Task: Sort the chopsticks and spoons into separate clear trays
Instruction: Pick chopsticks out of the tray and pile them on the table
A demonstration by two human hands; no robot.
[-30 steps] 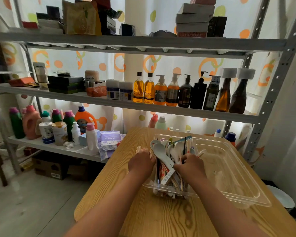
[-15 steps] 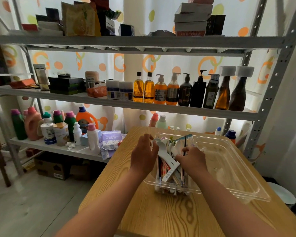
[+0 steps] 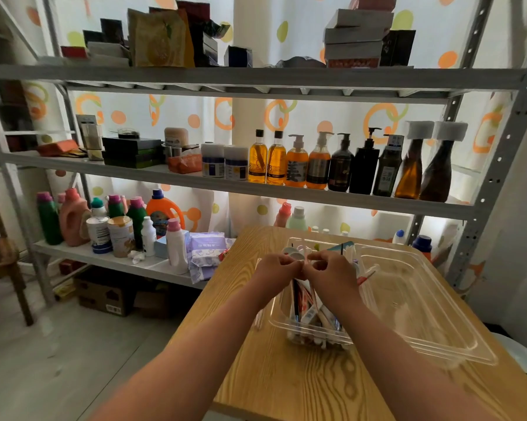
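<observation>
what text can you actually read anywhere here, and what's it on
"美": large dark character on the orange pump bottle.
"8": seemingly, on the leftmost amber bottle.
Too small or blurred: labels on the purple packs, tins, dark green bottle, cardboard box, and wrappers in the clear tray.

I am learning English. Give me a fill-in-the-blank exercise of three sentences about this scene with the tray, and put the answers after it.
1. The clear tray stands on a ___ table.
2. The left hand and the right hand meet over the pile of spoons and chopsticks, which lies at the ___ end of the tray.
3. The row of pump bottles stands on the ___ shelf of the rack.

Answers: wooden; left; middle
</observation>
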